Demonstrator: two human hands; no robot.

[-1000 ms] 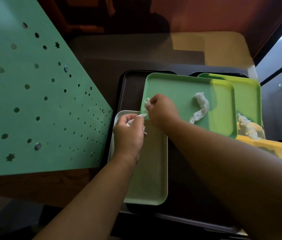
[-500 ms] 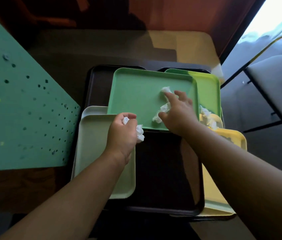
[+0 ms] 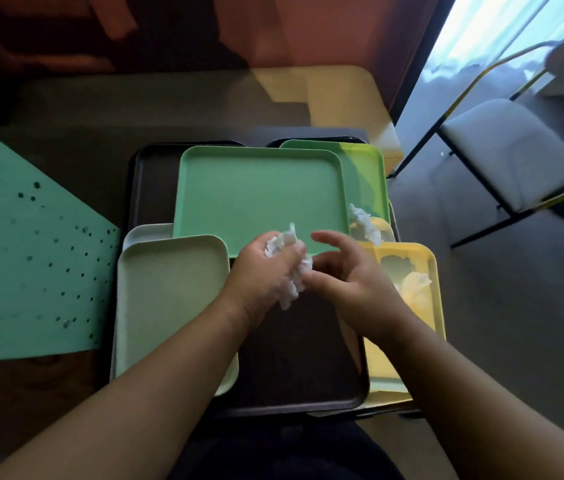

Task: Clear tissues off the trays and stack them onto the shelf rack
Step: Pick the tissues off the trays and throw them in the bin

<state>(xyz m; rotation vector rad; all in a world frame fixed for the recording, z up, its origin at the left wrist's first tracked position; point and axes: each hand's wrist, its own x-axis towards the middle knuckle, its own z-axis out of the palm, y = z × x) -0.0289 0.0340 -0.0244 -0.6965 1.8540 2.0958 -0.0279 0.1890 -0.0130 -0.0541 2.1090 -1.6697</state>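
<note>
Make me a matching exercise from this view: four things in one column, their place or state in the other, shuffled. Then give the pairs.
Things
1. left hand
2. right hand
3. yellow tray
4. big green tray

Places or states
A. bare, no tissue on it
B. grips a wad of tissue
C. at the right, crumpled tissue lying in it
D. fingers spread, holding nothing

Pairs: 1-B, 2-D, 3-C, 4-A
</note>
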